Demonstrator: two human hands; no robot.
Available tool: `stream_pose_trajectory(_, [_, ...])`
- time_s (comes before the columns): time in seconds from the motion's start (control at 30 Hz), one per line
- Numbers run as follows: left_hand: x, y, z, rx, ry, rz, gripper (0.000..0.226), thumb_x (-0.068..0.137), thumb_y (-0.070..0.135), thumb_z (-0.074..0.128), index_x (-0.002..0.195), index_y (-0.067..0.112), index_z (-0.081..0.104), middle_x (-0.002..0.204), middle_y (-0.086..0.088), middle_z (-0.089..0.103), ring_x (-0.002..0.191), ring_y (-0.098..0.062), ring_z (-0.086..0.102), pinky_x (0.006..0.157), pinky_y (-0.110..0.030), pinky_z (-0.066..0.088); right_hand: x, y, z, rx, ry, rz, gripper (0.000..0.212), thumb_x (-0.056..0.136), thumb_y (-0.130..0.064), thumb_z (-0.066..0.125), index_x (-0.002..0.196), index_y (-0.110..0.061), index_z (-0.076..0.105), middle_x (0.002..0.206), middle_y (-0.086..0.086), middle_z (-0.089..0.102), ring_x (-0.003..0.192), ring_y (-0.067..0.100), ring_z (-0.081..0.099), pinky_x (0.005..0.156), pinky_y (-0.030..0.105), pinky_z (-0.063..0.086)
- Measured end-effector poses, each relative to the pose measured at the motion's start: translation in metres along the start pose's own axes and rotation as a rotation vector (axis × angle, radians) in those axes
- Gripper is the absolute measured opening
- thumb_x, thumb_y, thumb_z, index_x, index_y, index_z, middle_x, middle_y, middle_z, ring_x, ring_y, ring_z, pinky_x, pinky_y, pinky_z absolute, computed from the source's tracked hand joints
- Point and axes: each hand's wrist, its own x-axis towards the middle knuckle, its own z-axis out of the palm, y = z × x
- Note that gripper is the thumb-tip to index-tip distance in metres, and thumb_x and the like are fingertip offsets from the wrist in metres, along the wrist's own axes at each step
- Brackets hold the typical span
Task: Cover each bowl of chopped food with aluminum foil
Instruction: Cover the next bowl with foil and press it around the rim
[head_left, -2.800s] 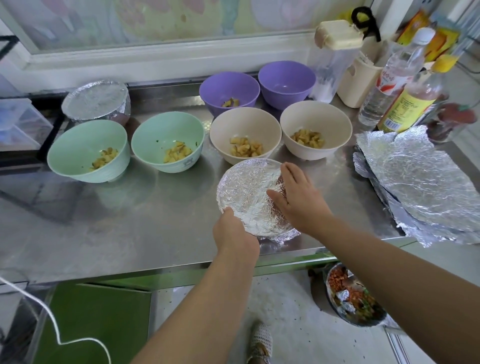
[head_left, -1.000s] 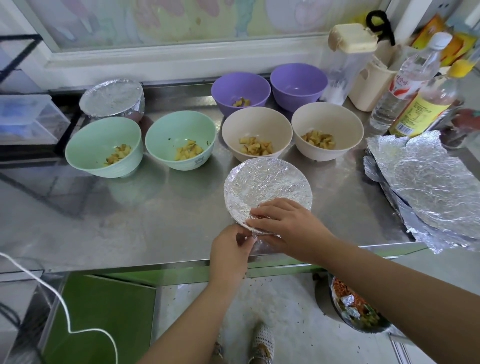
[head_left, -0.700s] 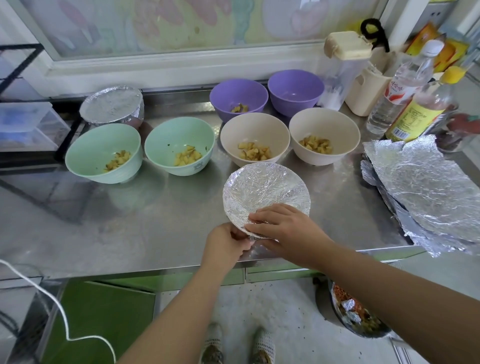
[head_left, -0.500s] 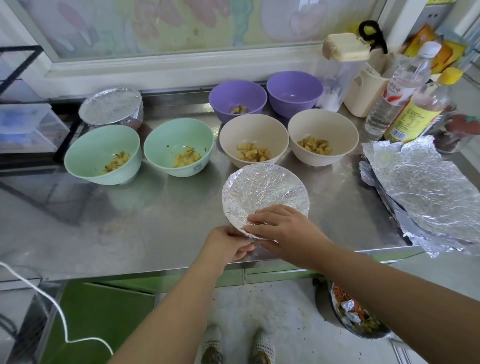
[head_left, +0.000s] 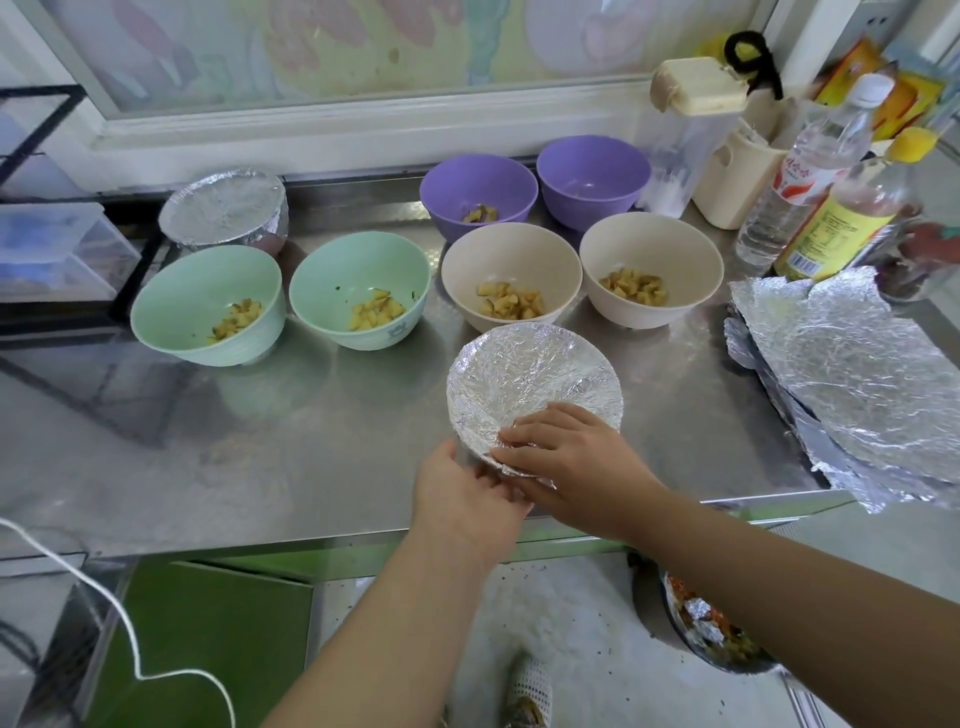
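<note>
a round foil-wrapped bowl (head_left: 530, 379), its silver cover crinkled and dished slightly inward, sits near the front edge of a brushed stainless steel counter (head_left: 311, 441). the right hand (head_left: 576, 457) lies over the bowl's near rim, fingers bent round the edge and pressing the foil down over it. the left hand (head_left: 462, 499) cups the near wall just beside it, thumb against the rim's left side. its fingertips tuck under the right hand, so i cannot tell whether they grip. behind stand two smooth mint green bowls (head_left: 208, 306), two matte beige bowls (head_left: 511, 275) and two purple bowls (head_left: 478, 187), all uncovered, most holding yellow chopped pieces. a second foil-covered bowl (head_left: 223, 208) stands at the back left. loose wrinkled foil sheets (head_left: 857, 374) lie stacked at the right end.
</note>
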Motion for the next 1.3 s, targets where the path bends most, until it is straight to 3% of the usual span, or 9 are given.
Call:
stream_pose_trajectory(0.37, [-0.006, 0.018, 0.002, 0.078, -0.047, -0.128, 0.072, 0.102, 0.056, 0.027, 0.139, -0.003, 0.049, 0.136, -0.024, 0.057, 0.127, -0.033, 0.054, 0.114, -0.056, 0.030, 0.000, -0.006, 0.011, -0.070, 0.186, -0.028, 0.015, 0.091, -0.024, 0.065, 0.094, -0.023, 0.080, 0.098, -0.012, 0.075, 0.093, 0.018, 0.069, 0.110, 0.044, 0.041])
stream_pose_trajectory(0.47, [-0.009, 0.018, 0.003, 0.112, -0.037, -0.122, 0.073, 0.103, 0.058, 0.026, 0.138, -0.002, 0.050, 0.134, -0.023, 0.058, 0.110, -0.031, 0.060, 0.095, -0.054, 0.043, 0.000, -0.008, 0.009, -0.103, 0.219, -0.020, 0.015, 0.091, -0.026, 0.069, 0.101, -0.022, 0.080, 0.104, -0.011, 0.075, 0.093, 0.019, 0.069, 0.106, 0.049, 0.045])
stream_pose_trajectory(0.57, [-0.012, 0.018, 0.003, 0.124, -0.024, -0.115, 0.073, 0.103, 0.058, 0.026, 0.139, -0.001, 0.049, 0.135, -0.021, 0.058, 0.096, -0.027, 0.062, 0.080, -0.050, 0.044, 0.003, -0.009, 0.011, -0.151, 0.228, -0.024, 0.015, 0.093, -0.027, 0.071, 0.103, -0.022, 0.079, 0.108, -0.011, 0.075, 0.095, 0.019, 0.069, 0.105, 0.052, 0.046])
stream_pose_trajectory(0.67, [-0.012, 0.019, 0.002, 0.135, -0.022, -0.121, 0.074, 0.103, 0.058, 0.025, 0.141, -0.001, 0.048, 0.138, -0.021, 0.057, 0.107, -0.028, 0.061, 0.096, -0.052, 0.041, 0.003, -0.010, 0.016, -0.159, 0.232, -0.022, 0.012, 0.093, -0.026, 0.071, 0.099, -0.022, 0.080, 0.105, -0.012, 0.075, 0.094, 0.018, 0.069, 0.105, 0.052, 0.045])
stream_pose_trajectory(0.77, [-0.007, 0.021, 0.000, 0.139, -0.022, -0.137, 0.077, 0.102, 0.060, 0.024, 0.140, -0.002, 0.048, 0.138, -0.023, 0.056, 0.128, -0.031, 0.053, 0.116, -0.056, 0.026, 0.003, -0.012, 0.020, -0.155, 0.285, 0.000, 0.011, 0.093, -0.025, 0.071, 0.095, -0.022, 0.081, 0.101, -0.013, 0.076, 0.092, 0.016, 0.070, 0.104, 0.050, 0.046])
stream_pose_trajectory(1.0, [-0.006, 0.022, 0.000, 0.138, -0.020, -0.087, 0.074, 0.102, 0.059, 0.025, 0.137, 0.000, 0.052, 0.136, -0.021, 0.059, 0.127, -0.033, 0.054, 0.109, -0.053, 0.035, 0.006, -0.018, 0.014, -0.109, 0.239, 0.056, 0.016, 0.092, -0.033, 0.070, 0.097, -0.023, 0.081, 0.102, -0.014, 0.076, 0.096, 0.018, 0.070, 0.108, 0.053, 0.043])
stream_pose_trajectory(1.13, [-0.002, 0.023, 0.003, 0.162, 0.039, -0.003, 0.062, 0.103, 0.055, 0.028, 0.135, 0.009, 0.055, 0.136, -0.015, 0.060, 0.132, -0.033, 0.051, 0.104, -0.045, 0.036, 0.017, 0.006, -0.025, -0.004, 0.219, 0.377, 0.047, 0.095, -0.053, 0.054, 0.124, -0.020, 0.071, 0.125, -0.003, 0.071, 0.116, 0.022, 0.063, 0.112, 0.054, 0.037])
stream_pose_trajectory(1.23, [0.006, 0.019, 0.008, 0.188, 0.060, 0.064, 0.047, 0.100, 0.046, 0.041, 0.129, 0.016, 0.063, 0.132, -0.010, 0.065, 0.129, -0.033, 0.055, 0.111, -0.046, 0.037, 0.026, 0.037, -0.036, 0.180, 0.106, 0.750, 0.058, 0.102, -0.049, 0.047, 0.148, -0.013, 0.049, 0.152, 0.007, 0.049, 0.140, 0.026, 0.044, 0.116, 0.046, 0.035])
stream_pose_trajectory(1.3, [0.013, 0.015, 0.012, 0.175, 0.023, 0.098, 0.041, 0.098, 0.041, 0.049, 0.126, 0.018, 0.068, 0.125, -0.008, 0.070, 0.123, -0.032, 0.060, 0.111, -0.046, 0.041, 0.030, 0.047, -0.027, 0.297, -0.008, 0.826, 0.055, 0.107, -0.038, 0.046, 0.154, -0.011, 0.040, 0.159, 0.006, 0.039, 0.147, 0.022, 0.035, 0.118, 0.034, 0.028])
